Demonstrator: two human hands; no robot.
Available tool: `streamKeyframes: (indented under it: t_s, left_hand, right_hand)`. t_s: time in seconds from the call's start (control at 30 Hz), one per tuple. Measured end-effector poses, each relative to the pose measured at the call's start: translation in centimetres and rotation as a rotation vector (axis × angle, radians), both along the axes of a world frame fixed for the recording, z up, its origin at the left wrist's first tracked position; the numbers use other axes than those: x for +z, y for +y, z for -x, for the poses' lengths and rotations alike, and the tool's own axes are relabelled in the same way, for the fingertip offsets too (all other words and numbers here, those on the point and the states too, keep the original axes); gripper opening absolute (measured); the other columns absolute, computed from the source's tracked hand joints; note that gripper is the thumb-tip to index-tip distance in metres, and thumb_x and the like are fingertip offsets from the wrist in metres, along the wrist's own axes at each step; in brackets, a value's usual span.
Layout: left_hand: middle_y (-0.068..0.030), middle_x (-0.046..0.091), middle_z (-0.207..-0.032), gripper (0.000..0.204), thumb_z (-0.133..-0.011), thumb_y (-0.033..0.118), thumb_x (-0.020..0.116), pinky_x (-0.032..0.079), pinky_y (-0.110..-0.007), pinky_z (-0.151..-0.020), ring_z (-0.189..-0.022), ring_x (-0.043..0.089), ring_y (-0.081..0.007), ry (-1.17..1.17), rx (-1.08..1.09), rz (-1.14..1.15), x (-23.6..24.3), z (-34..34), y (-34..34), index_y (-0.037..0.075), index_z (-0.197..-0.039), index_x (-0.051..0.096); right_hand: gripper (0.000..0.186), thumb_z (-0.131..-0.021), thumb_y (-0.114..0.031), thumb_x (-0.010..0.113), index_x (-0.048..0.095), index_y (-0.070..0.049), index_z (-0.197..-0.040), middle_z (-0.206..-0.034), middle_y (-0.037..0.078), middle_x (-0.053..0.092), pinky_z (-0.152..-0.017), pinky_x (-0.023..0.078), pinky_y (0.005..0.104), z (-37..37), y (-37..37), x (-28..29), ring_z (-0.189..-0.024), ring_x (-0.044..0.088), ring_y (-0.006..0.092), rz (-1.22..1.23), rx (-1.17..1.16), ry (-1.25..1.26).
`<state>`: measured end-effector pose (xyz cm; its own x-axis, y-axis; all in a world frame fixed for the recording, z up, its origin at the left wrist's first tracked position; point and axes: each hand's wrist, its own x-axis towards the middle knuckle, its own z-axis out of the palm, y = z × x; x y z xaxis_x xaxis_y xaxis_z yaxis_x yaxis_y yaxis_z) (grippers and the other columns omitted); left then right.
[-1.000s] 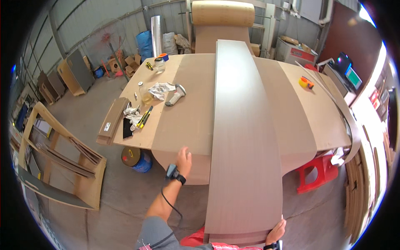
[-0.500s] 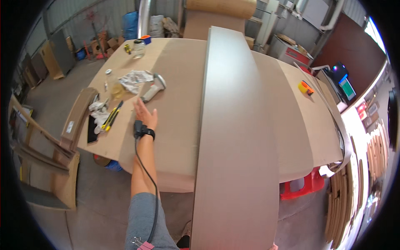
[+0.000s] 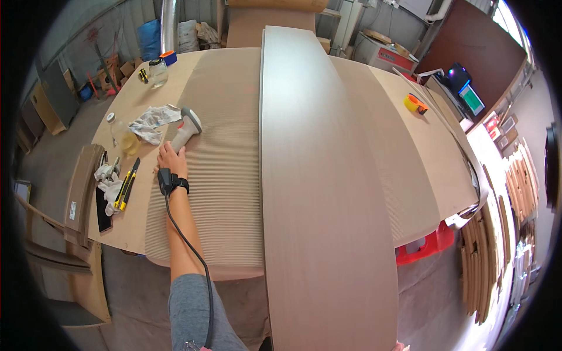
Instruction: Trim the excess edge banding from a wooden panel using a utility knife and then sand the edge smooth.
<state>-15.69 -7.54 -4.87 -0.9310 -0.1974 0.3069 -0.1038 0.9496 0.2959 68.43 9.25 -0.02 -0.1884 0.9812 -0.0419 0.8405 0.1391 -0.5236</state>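
Near the ribbed worktable's [image 3: 222, 193] left edge, the left hand [image 3: 170, 159] grasps a grey handheld scanner [image 3: 186, 128] beside a long pale board [image 3: 316, 193]; the right hand is unseen.

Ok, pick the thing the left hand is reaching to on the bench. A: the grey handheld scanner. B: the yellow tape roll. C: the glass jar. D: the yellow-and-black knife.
A: the left hand lies at the handle of the grey handheld scanner, beside the crumpled rag.
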Motion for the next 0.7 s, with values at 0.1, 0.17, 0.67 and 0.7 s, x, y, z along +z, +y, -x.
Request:
streamKeyframes:
  t_s: [0.1,0.17,0.67,0.7]
  left_hand:
    - [-0.0101,0.058,-0.116,0.049,-0.080,0.037,0.076,0.047,-0.050,-0.086,-0.106,0.058,-0.0360,0.241,-0.098,-0.161,-3.1,0.9,-1.8,0.013,-0.116,0.054]
    - [-0.0161,0.060,-0.109,0.050,-0.077,0.037,0.078,0.048,-0.050,-0.082,-0.099,0.060,-0.0378,0.485,-0.111,-0.083,-6.8,3.5,-5.4,0.007,-0.111,0.056]
    - [-0.0218,0.057,-0.125,0.047,-0.090,0.038,0.063,0.037,-0.054,-0.104,-0.123,0.049,-0.0365,0.117,0.245,0.197,-3.2,-2.8,-23.0,0.009,-0.127,0.057]
    - [-0.0168,0.059,-0.123,0.045,-0.088,0.041,0.065,0.038,-0.055,-0.101,-0.119,0.053,-0.0332,0.014,0.270,0.249,-3.3,-2.7,-24.0,0.010,-0.120,0.061]
  right_hand:
    - [0.044,-0.106,-0.028,0.034,0.057,0.001,-0.129,-0.126,0.024,0.059,-0.102,0.040,0.0455,0.4,0.1,-0.3,-0.118,0.054,0.0398,-0.002,0.012,0.000]
    - [0.044,-0.106,-0.028,0.033,0.057,0.001,-0.129,-0.126,0.024,0.059,-0.103,0.040,0.0456,0.5,0.8,-1.1,-0.118,0.053,0.0398,0.025,0.059,0.033]
    - [0.042,-0.105,-0.028,0.042,0.052,0.000,-0.134,-0.139,0.024,0.051,-0.105,0.041,0.0435,-0.4,1.5,-0.9,-0.126,0.050,0.0385,0.019,0.056,0.014]
    - [0.043,-0.105,-0.029,0.043,0.052,0.000,-0.135,-0.140,0.025,0.050,-0.105,0.041,0.0431,-0.6,2.0,-0.5,-0.127,0.050,0.0382,0.037,0.069,0.002]
